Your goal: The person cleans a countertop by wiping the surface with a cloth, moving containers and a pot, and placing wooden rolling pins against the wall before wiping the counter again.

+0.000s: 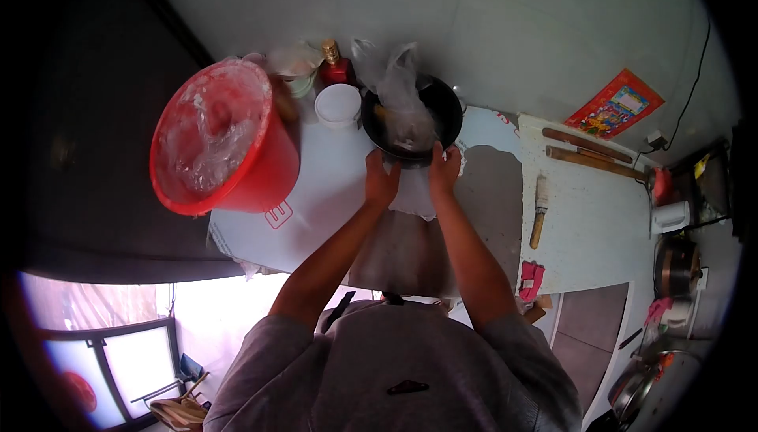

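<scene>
Both my hands are at the near rim of a round black bowl (pixel 448 108) near the back of the table. My left hand (pixel 382 178) grips the rim's left part and my right hand (pixel 444 170) its right part, with fingers partly hidden by the rim. Inside the bowl lies a clear plastic bag (pixel 404 108), its top sticking up past the far rim; its contents are blurred. Just left of the bowl stands a white round tub (pixel 338 106). A large red bucket (pixel 278 144) holding crumpled clear plastic is farther left.
A red bottle with a gold cap (pixel 335 67) stands behind the tub. On the table (pixel 316 219), to the right, are a brush (pixel 539 211), wooden rolling pins (pixel 592 159) and a pink cloth (pixel 531 280). Pots and a white appliance (pixel 671 218) are at far right.
</scene>
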Tool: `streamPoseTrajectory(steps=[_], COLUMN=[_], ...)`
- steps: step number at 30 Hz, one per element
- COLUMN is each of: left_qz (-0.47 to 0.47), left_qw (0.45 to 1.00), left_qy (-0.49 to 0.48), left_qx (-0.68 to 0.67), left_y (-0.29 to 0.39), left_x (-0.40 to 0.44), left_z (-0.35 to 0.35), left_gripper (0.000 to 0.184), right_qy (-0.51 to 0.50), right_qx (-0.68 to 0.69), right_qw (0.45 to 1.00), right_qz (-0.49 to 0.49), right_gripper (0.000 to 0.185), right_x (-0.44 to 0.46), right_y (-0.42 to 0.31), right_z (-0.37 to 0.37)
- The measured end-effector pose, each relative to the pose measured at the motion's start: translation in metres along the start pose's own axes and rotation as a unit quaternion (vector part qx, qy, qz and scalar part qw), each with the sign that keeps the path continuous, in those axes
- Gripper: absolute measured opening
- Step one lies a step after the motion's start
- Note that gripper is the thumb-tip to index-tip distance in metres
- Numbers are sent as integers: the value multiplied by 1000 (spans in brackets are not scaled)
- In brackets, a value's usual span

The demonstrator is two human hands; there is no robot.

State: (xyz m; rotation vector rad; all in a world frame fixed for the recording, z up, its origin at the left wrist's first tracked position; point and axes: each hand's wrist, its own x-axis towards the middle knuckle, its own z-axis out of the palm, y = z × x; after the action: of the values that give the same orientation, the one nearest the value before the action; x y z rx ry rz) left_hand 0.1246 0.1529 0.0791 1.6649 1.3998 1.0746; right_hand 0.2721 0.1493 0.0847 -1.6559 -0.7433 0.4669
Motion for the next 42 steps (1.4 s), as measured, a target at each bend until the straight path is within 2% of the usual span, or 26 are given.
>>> streamPoseTrajectory(steps=[1,4,7,10,11,13,16,19,23,26,29,33,35,38,39,42], left_qz=[-33,6,29,32,36,42,-22,-71,-52,-35,-24,8,44,101,115,165], left_qw=[999,998,998,998,998,998,997,997,998,996,990,978,966,937,930,904], left_qy=[-28,-7,-29,-2,10,35,67,24,-34,-86,-138,-199,-229,-267,-275,-293], left_qx=[-26,-54,-54,-49,-43,-32,5,-7,-3,7,29,67,116,202,213,263], left_y=[2,-10,-13,-10,-13,-18,0,8,21,29,41,63,70,70,71,76], left_x=[3,9,13,12,12,10,-6,-28,-54,-76,-100,-140,-164,-197,-208,-241], left_z=[-3,-2,-13,-11,-8,-3,-1,11,35,66,105,159,179,209,216,232], left_gripper=[63,69,73,76,77,77,69,61,52,50,51,56,59,63,64,65], right_qy=[-12,14,-42,-30,-56,-78,-92,-70,-85,-27,3,52,53,18,-21,-58], right_qx=[19,2,-28,-17,-42,-6,44,34,71,14,-68,-146,-207,-393,-408,-442], right_qw=[1000,999,999,999,996,996,995,997,993,999,992,979,967,918,913,892], right_qz=[22,-47,-9,-19,-48,-53,-16,1,36,-28,-103,-134,-140,-54,-22,-72], right_gripper=[38,40,41,39,38,37,34,29,22,17,19,25,29,32,44,56], right_x=[3,-2,-7,-14,-16,-20,-23,-28,-33,-45,-45,-54,-65,-84,-89,-108], right_y=[3,-3,-23,-8,-8,-7,-2,12,52,65,84,98,111,125,135,143], right_z=[5,16,13,23,20,12,-7,-28,-61,-103,-156,-254,-310,-370,-384,-414])
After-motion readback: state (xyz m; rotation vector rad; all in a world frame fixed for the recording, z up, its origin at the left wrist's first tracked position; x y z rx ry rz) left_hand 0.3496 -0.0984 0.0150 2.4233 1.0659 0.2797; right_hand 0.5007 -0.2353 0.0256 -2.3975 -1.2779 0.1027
